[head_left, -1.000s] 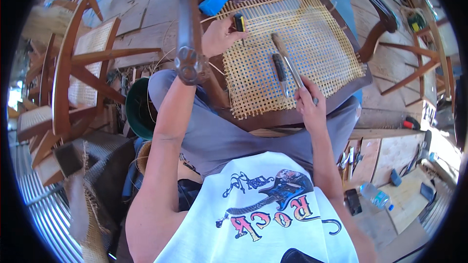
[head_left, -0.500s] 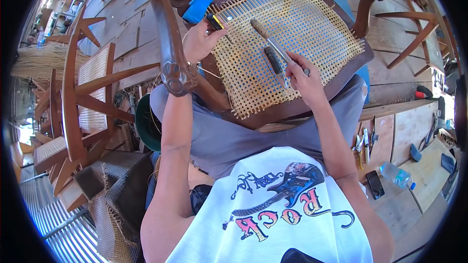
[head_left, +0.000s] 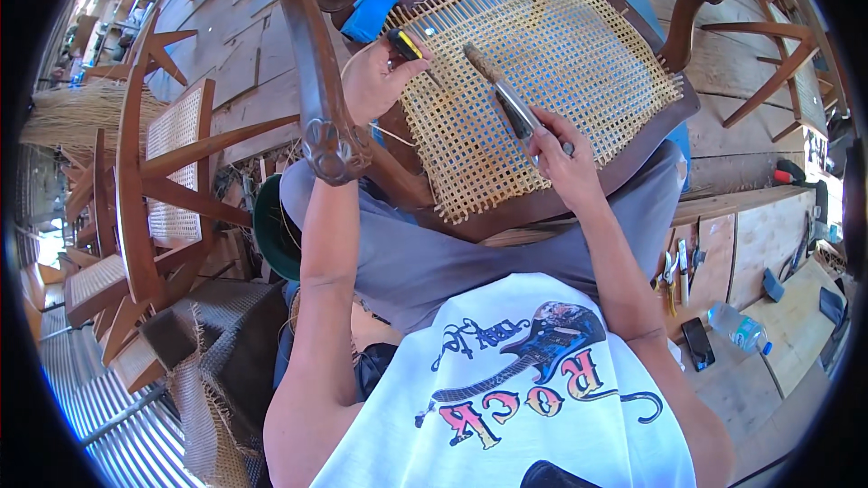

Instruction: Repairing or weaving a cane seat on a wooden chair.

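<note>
My left hand (head_left: 372, 81) is closed on a screwdriver-like tool (head_left: 405, 45) with a yellow and black handle; its thin shaft points down over the cane webbing (head_left: 479, 158). My right hand (head_left: 562, 152) is closed around a long tool with a worn brown end (head_left: 482, 63) and a shiny metal shaft, slanting over the cane. Against that shaft lies a dark-handled tool (head_left: 512, 116), partly covered by my fingers; whether I grip it too is unclear. The open-weave cane covers the seat of a dark wooden chair (head_left: 680, 113), with loose strands along its far edge.
A carved chair arm (head_left: 318, 72) rises beside my left forearm. Blue cloth (head_left: 372, 11) lies by the seat's far left corner. Wooden chairs (head_left: 136, 172) are stacked at left, near a green bucket (head_left: 276, 226). At right are pliers (head_left: 670, 276), a phone (head_left: 697, 343) and a water bottle (head_left: 739, 329).
My right hand has shifted slightly, and the long tool's shaft now lies against the dark-handled tool, which was separate on the cane before. My left hand keeps its tool, moved a little.
</note>
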Demonstrator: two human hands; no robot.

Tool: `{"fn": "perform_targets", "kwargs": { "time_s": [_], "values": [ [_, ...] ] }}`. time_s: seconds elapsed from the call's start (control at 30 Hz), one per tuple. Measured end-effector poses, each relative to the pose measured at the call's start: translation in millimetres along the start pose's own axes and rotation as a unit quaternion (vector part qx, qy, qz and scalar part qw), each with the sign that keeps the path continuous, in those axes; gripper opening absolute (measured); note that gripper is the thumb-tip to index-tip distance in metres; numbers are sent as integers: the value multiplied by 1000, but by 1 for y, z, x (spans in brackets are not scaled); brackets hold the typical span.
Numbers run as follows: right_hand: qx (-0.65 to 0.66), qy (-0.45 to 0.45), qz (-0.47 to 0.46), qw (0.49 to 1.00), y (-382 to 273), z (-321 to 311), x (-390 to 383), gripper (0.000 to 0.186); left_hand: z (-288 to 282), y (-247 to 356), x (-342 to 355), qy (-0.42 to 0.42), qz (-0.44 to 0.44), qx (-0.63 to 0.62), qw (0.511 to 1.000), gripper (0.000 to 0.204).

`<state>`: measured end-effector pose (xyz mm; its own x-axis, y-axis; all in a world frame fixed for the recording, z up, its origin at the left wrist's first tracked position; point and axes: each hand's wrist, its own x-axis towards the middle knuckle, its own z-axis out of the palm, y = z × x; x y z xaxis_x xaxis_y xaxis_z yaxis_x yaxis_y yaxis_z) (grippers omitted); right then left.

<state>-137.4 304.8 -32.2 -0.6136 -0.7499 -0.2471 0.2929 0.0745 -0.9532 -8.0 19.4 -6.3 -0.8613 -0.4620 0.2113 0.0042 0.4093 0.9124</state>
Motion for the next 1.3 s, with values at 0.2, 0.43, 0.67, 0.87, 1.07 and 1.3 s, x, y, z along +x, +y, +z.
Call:
{"fn": "perform_targets", "kwargs": {
  "time_s": [0.2, 0.43, 0.67, 0.87, 1.07, 1.3],
  "values": [
    [-36, -12, -11, 999, 7, -2, 2, 36, 7, -1, 3, -45, -28, 86, 995, 18],
    [-16, -25, 11, 1000, -9, -19, -1, 36, 7, 2, -1, -27, -21, 23, 999, 17],
    [-88, -66, -9, 994, -7, -15, -5, 37, 10, 6, 3, -25, -17, 18, 999, 19],
    [-125, 73, -151, 978, -15, -46, -29, 43, -23, -5, -7, 130, -65, -46, 988, 20],
    [-22, 249, -260, 933, -73, -136, -5, 41, -73, -20, -61, 316, -123, -239, 910, 21],
    [16, 396, -199, 896, -21, -265, 76, 31, -62, -9, -81, 391, -105, -200, 892, 21]
  ]
}}
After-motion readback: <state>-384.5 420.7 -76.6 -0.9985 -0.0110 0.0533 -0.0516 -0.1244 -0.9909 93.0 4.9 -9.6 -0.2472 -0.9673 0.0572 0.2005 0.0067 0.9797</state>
